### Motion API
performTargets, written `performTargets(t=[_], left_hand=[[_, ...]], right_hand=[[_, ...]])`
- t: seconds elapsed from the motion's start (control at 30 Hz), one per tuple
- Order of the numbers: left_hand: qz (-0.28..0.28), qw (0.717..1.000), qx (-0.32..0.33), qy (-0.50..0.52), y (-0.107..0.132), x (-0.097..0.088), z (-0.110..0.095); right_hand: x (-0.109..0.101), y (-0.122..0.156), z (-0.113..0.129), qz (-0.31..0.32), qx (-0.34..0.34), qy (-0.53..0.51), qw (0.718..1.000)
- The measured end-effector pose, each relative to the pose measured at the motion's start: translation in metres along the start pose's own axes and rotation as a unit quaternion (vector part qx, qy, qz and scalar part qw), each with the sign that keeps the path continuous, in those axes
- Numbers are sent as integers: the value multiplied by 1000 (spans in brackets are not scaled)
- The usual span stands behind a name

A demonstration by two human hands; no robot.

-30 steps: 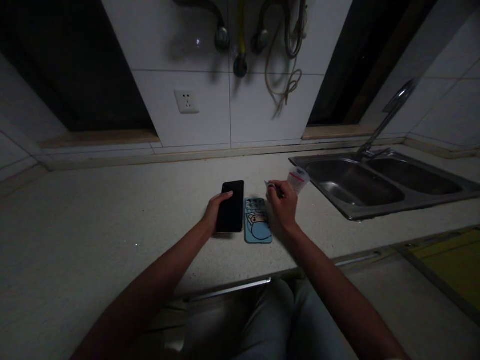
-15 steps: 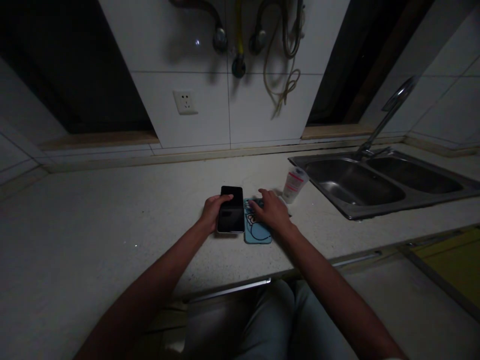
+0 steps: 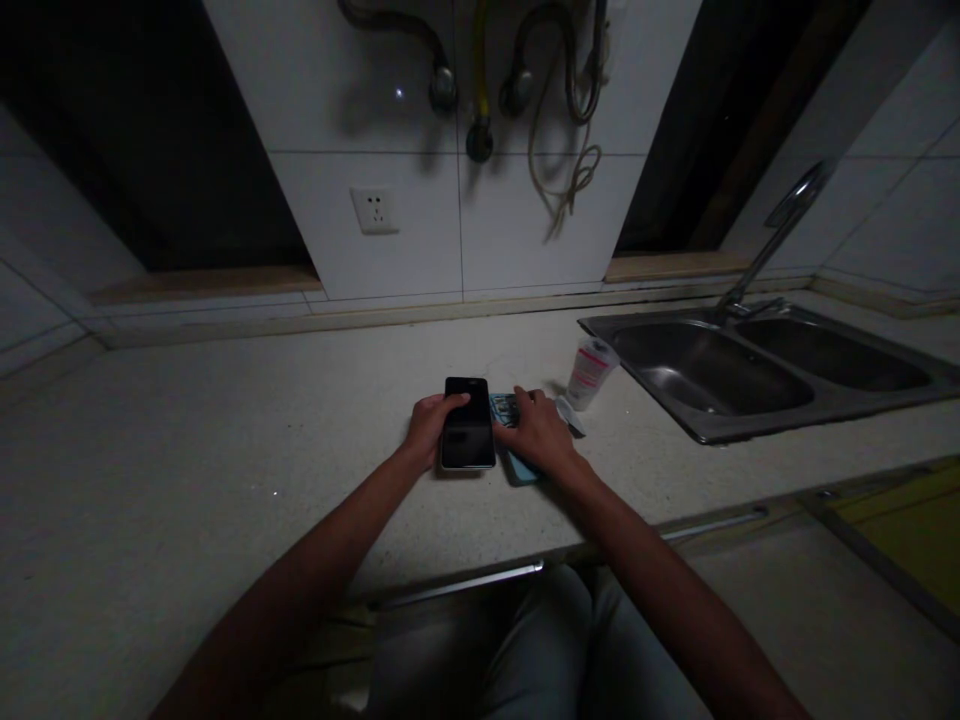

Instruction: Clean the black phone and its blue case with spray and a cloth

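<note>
The left hand (image 3: pixel 426 425) pinches a black phone (image 3: pixel 469 432) by its left side, thumb laid across the screen and the other fingers hidden behind it; the phone faces up. Just beside it, the right hand (image 3: pixel 543 430) lies palm down over a blue phone case (image 3: pixel 523 472), fingers bent and thumb at the case's left edge; how firmly they grip I cannot tell. Both bare forearms reach in from the lower corners, converging. Underneath is a pale, speckled desk (image 3: pixel 330 395). Right of the right hand lies a small grey scrap (image 3: pixel 572 420), near a clear cup (image 3: pixel 589 375) with pink markings. Farther right, a double steel sink (image 3: pixel 705 372) with a curved tap (image 3: pixel 780 222) is set in. Behind rises a white tiled wall (image 3: pixel 420 250) with a socket (image 3: pixel 375 211), pipes (image 3: pixel 559 18) and a looped cord (image 3: pixel 581 180), between dark windows (image 3: pixel 150 130). The room is dim.
</note>
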State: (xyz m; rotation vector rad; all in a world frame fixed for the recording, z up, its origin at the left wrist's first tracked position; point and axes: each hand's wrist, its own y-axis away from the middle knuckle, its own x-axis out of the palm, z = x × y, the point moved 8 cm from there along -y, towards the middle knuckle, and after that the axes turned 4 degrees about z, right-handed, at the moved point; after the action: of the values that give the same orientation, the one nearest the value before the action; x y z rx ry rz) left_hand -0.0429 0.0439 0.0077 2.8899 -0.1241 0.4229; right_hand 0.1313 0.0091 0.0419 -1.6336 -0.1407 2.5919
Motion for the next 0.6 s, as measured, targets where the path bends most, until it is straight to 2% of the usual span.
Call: performTargets(t=[0.13, 0.23, 0.3, 0.43, 0.47, 0.53, 0.6], left_hand=[[-2, 1000, -17, 26, 3, 1, 0], [11, 999, -17, 33, 2, 2, 1], [23, 999, -9, 34, 0, 3, 2], [51, 998, 5, 32, -1, 7, 4], [60, 998, 3, 31, -1, 9, 5], [76, 997, -2, 27, 0, 12, 7], [81, 997, -7, 19, 1, 13, 9]], right_hand=[[-3, -8, -16, -19, 17, -184, 983], [0, -13, -23, -14, 41, -350, 936], [5, -14, -22, 8, 64, -479, 876], [25, -8, -9, 117, 136, -692, 700], [28, -7, -5, 141, 143, -718, 667], [33, -4, 4, 187, 146, -742, 627], [39, -2, 8, 229, 155, -744, 608]])
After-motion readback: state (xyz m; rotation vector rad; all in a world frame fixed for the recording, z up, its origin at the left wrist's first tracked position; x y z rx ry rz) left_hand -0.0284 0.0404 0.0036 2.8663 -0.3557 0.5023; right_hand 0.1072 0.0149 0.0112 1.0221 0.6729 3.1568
